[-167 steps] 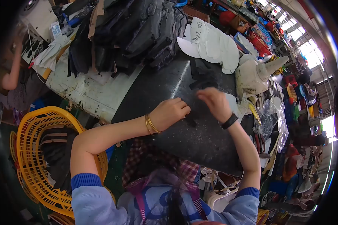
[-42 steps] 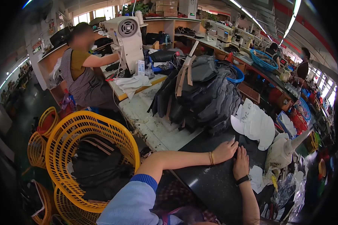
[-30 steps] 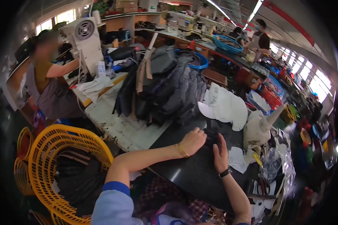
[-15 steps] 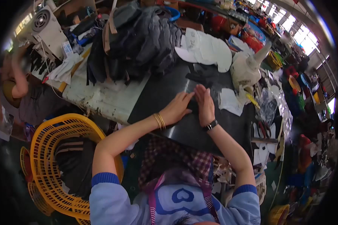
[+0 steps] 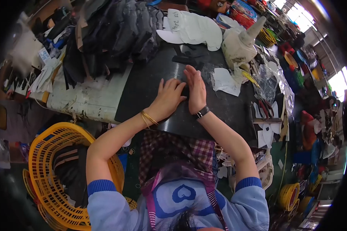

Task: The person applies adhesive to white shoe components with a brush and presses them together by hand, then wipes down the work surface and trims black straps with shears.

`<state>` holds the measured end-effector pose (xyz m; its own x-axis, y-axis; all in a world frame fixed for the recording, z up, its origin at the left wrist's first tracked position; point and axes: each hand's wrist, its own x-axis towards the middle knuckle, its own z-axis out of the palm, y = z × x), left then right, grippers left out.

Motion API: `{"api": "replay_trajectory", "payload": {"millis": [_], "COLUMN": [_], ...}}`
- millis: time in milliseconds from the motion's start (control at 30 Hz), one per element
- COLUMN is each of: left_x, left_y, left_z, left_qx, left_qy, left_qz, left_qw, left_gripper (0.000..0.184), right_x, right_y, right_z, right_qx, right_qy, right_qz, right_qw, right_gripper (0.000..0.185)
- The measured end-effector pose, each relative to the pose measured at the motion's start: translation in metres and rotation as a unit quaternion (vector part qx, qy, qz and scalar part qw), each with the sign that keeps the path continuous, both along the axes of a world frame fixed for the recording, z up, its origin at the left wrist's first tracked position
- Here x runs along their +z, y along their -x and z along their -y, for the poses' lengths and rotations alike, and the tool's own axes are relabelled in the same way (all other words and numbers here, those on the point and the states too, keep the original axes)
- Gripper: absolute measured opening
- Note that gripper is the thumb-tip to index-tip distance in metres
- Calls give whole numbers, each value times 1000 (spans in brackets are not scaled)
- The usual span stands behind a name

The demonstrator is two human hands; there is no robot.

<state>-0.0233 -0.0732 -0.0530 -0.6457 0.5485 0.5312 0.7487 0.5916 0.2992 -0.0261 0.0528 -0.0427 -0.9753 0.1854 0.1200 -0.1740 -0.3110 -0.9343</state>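
Both my hands rest over a black work mat point(image 5: 150, 82) on the table. My left hand point(image 5: 167, 98), with bracelets at the wrist, lies palm down, its fingers parted. Close beside it, my right hand point(image 5: 197, 90), below a dark wristband, is turned on its edge with the fingers stretched out. I see nothing held in either hand, though the narrow gap between them is dark. Beyond the fingertips lie small black strips point(image 5: 185, 59). A torn white paper piece point(image 5: 225, 81) sits right of my right hand.
Stacked black pieces point(image 5: 123, 34) fill the back left. White pattern sheets point(image 5: 192, 30) and a dirty white spouted bottle point(image 5: 239, 46) stand at the back. Scissors point(image 5: 266, 109) and plastic wrap lie right. A yellow basket point(image 5: 38, 154) of dark pieces stands at lower left.
The camera view has shifted, so the table things sit further left and higher. My left hand's fingers have spread apart. My right hand stays on its edge beside it.
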Motion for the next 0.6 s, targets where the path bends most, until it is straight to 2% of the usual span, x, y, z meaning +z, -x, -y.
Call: {"api": "replay_trajectory", "payload": {"millis": [133,200,267,333,467,600], "left_x": [7,16,9,11,5,-6], "left_y": [4,0,1,1,3,5], "left_z": [2,3,2,4,6,5], "left_qx": [-63,-81,-27,-26,-73,-59], "left_qy": [-60,-66,21,45,5,8], "left_qz": [87,105,22,66,87,77], "left_qw": [992,989,999,996,994,995], "left_gripper": [40,39,40,41,38,36], "right_x": [-9,-7,-10,-8,-8,0], "right_y": [3,1,5,3,2,-1], "right_z": [1,3,5,9,11,1], "right_qx": [-12,-28,-40,-34,-31,-33], "right_qy": [4,-31,-17,-26,-46,-99], "right_qz": [-14,-36,-19,-32,-27,-35], "right_qw": [1000,998,999,999,998,994], "right_gripper": [50,48,45,45,44,41]}}
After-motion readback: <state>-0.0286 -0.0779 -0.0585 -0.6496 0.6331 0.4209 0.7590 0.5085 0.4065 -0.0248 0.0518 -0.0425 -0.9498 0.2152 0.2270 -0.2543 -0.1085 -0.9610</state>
